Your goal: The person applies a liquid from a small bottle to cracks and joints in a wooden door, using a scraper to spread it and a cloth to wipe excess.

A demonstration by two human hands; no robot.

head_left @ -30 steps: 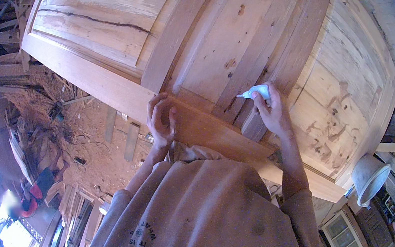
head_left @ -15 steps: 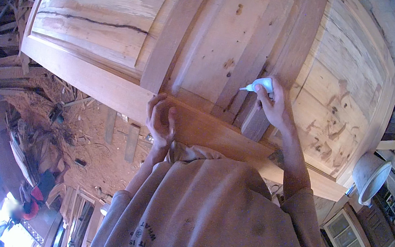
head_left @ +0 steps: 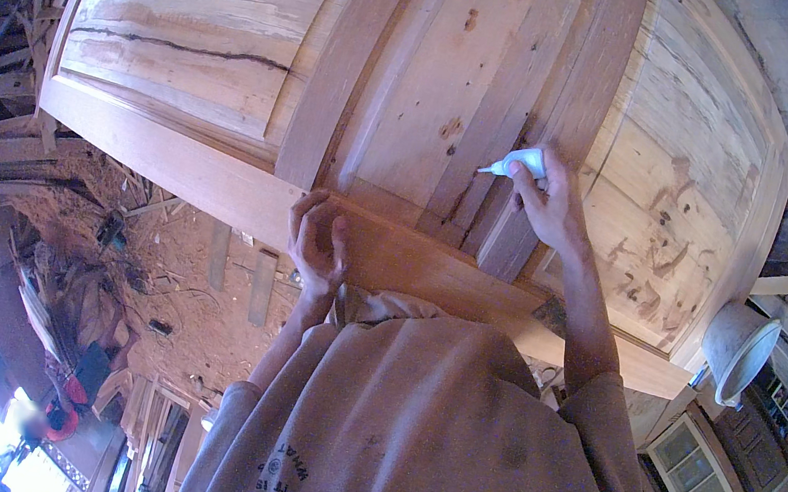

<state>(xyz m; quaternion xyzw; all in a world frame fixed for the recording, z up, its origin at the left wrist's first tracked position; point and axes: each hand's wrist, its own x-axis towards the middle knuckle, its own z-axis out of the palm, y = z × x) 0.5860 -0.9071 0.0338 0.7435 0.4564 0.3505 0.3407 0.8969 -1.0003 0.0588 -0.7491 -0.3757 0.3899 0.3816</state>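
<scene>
Grip of R hand (head_left: 550, 199) is closed round a small white bottle (head_left: 529, 162), pinching its body btwn thumb and fingers, nozzle (head_left: 488, 170) sticking out free. Bottle's over the wooden door (head_left: 336, 87), on the strips btwn its mid panel (head_left: 426, 89) and R panel (head_left: 689, 187), nearer the door's near edge than its far side.

Long axis runs mostly crosswise, L–R over the door, w/ a slight dip at the tip; nozzle points L, toward the door's L panel (head_left: 192, 1), and a touch toward its near edge. Rel. to grip: bottle's body sits up at the finger end, nozzle out L past the thumb, wrist and forearm back toward the door's near edge. Can't tell if tip touches wood. Dark streak (head_left: 462, 200) in the door is close by the tip, near-edge side.

L hand (head_left: 317, 243) is at the door's near edge, L of the bottle; fingers loosely curled, thumb apart, nothing held. Can't tell how firmly it rests there.

Around the door: white bucket (head_left: 737, 353) just off its R end, window frame (head_left: 698, 482) beyond that, toward the person; dusty floor (head_left: 185, 262) w/ short boards (head_left: 262, 286) off its near L side.
</scene>
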